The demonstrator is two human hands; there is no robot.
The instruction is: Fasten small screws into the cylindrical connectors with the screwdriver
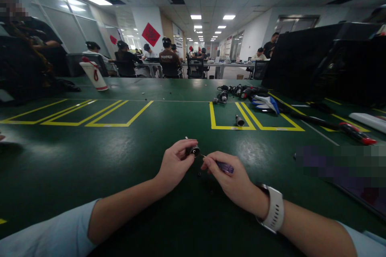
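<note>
Nearest are pale blue sleeves; beyond, the left hand has its fingers around a hollow metal part over the green table, and the right hand's fingers pinch a purple-handled screwdriver. Farther right, yellow tape borders another part near a blue-and-white glove; a far shirt reads "PUMPKIN".

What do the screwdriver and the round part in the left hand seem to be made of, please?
The screwdriver has a purple handle, probably plastic, judging by its color and glossy highlights; its thin, pale shaft is likely steel. The round part in the left hand looks like dark metal, given its faintly shiny rim, though the hand hides much of it.
</note>
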